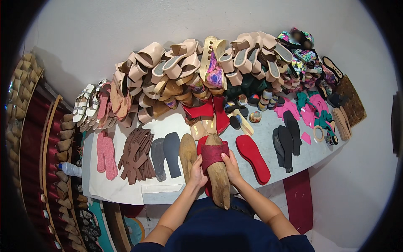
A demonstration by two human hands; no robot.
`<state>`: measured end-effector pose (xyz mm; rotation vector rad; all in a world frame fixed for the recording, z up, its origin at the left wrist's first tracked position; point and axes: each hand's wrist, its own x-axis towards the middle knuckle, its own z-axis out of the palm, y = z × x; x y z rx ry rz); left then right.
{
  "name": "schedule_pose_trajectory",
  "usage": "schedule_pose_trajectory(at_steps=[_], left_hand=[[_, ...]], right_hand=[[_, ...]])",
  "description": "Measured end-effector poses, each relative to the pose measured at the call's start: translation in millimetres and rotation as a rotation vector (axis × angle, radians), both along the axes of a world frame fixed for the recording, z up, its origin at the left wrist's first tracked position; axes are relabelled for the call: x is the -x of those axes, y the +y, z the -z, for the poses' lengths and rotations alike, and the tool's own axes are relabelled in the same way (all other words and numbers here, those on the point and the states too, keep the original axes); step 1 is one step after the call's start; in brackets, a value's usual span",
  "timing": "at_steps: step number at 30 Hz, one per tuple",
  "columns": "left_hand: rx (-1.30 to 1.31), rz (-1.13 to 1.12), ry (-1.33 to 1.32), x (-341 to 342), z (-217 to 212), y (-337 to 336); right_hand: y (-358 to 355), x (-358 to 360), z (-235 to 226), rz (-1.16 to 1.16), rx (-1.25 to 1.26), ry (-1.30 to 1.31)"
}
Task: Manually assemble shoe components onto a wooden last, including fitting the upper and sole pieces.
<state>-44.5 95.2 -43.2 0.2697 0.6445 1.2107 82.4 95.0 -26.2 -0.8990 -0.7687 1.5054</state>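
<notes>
At the near edge of the tabletop [126, 189], a wooden shoe last [219, 176] is held upright against the lap, with a red upper strap [213, 153] drawn across its forepart. The left hand [196, 172] is closed in a narrow grip on the strap's left edge, and the right hand [232, 167] is closed on its right edge, so the strap is pulled taut over the wood from both sides. Judged from this, the strap is already placed on the last, but it is not yet seen fastened to any sole; whether its ends are tucked under cannot be told. A red insole [252, 158] is laid just beside the last to the right, unused, and another wooden last [187, 152] is laid bare to the left. Dark soles [166, 155], brown cut pieces [136, 154] and pink insoles [105, 154] are spread further left, untouched, and finished sandals [176, 75] are heaped along the wall.
</notes>
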Motion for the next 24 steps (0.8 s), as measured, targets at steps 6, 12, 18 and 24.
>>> schedule_pose_trajectory(at_steps=[6,12,18,24], left_hand=[[0.001,-0.121,0.171,-16.4,6.5,-1.7],[-0.176,-0.17,0.921,-5.7,-6.5,-2.7],[0.082,-0.173,0.235,-13.0,-45.9,-3.1],[0.016,-0.028,0.322,-14.4,-49.7,-0.3]], right_hand=[[-1.6,-2.1,2.6,0.038,0.037,-0.023],[-3.2,-3.3,-2.7,0.053,0.045,-0.044],[-0.5,2.2,-7.0,0.04,0.008,-0.11],[0.5,1.1,1.9,0.044,0.007,-0.178]])
